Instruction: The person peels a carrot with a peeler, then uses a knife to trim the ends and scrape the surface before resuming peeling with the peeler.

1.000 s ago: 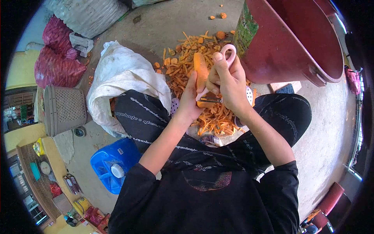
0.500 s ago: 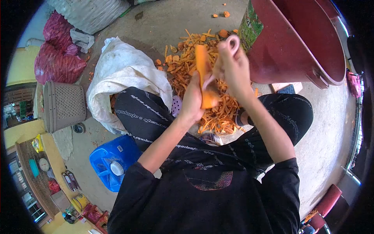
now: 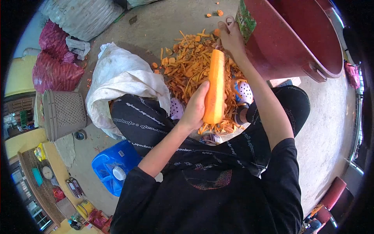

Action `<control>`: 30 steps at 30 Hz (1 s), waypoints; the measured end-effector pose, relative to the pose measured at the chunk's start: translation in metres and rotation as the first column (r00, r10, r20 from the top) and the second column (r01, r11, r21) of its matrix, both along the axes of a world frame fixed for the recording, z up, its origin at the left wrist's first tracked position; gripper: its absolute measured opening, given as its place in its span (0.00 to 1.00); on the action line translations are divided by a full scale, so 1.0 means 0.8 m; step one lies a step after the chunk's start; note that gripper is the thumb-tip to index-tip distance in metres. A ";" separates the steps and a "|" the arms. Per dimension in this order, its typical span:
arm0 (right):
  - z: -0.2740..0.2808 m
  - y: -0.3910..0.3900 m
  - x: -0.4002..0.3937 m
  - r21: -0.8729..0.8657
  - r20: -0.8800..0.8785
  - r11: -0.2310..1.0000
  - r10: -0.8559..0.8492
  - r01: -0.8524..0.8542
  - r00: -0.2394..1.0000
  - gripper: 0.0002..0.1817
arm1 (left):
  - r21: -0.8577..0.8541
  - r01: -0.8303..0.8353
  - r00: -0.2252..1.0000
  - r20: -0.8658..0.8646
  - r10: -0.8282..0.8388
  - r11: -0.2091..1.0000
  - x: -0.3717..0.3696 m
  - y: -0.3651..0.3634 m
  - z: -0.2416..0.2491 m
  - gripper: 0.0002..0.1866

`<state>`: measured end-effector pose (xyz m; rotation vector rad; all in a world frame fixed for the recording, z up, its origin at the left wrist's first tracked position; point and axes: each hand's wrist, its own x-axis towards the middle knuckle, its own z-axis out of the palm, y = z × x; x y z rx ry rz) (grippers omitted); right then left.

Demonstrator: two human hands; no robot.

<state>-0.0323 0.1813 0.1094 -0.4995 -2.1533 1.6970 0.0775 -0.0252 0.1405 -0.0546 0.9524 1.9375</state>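
Observation:
My left hand (image 3: 196, 107) is closed around the lower side of a thick, bare orange carrot (image 3: 216, 87), held upright above my lap. Further forward, beside the red bin, my right hand (image 3: 233, 41) grips a peeler (image 3: 230, 22). Only the peeler's pale loop-shaped handle shows; its blade is hidden. Beneath both hands a pile of orange peelings and cut carrot ends (image 3: 189, 62) spreads over the floor between my feet.
A large red bin (image 3: 278, 48) stands at front right. To the left are an open white sack (image 3: 126, 80), a blue jerrycan (image 3: 111, 162), a grey-brown basket (image 3: 64, 113) and pink mesh sacks (image 3: 58, 72). Spotted clogs (image 3: 244, 92) are on my feet.
My right hand has moved forward and away from the carrot with the peeler, toward the bin's side. The left hand has brought the carrot slightly nearer and turned it.

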 end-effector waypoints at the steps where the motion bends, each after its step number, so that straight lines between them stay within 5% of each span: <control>1: -0.013 0.003 -0.001 0.175 -0.079 0.984 -0.011 0.025 0.997 0.12 | 0.051 -0.014 0.998 0.064 0.011 0.999 -0.004 -0.002 -0.001 0.26; 3: -0.004 -0.006 0.001 0.318 -0.173 0.947 0.011 0.046 0.985 0.11 | 0.077 -0.041 0.985 0.170 0.028 0.996 -0.011 -0.004 0.002 0.26; 8: 0.073 -0.027 0.039 0.248 -0.185 0.969 0.029 0.018 0.982 0.17 | -0.035 -0.143 0.964 0.221 0.147 0.989 -0.022 -0.007 -0.002 0.24; 9: 0.087 -0.045 0.043 -0.171 -0.318 0.984 -0.004 -0.053 0.948 0.14 | -0.008 -0.164 0.960 0.230 0.162 0.986 -0.024 -0.007 -0.005 0.23; 12: 0.119 -0.055 0.079 -0.464 -0.330 0.860 0.056 -0.213 0.942 0.10 | -0.036 -0.258 0.948 0.186 0.260 0.966 -0.030 0.000 0.003 0.22; 16: 0.145 -0.095 0.129 -0.585 -0.234 0.787 0.066 -0.195 0.970 0.09 | 0.051 -0.230 0.952 0.218 0.214 0.972 -0.031 0.000 0.005 0.25; 23: 0.121 -0.118 0.139 -0.651 -0.249 0.718 0.102 -0.244 0.963 0.10 | 0.169 -0.204 0.954 0.257 0.157 0.964 -0.033 -0.010 -0.008 0.23; 30: 0.115 -0.120 0.140 -0.643 -0.233 0.725 0.121 -0.246 0.965 0.10 | 0.065 -0.261 0.932 0.278 0.234 0.963 -0.027 -0.002 0.002 0.22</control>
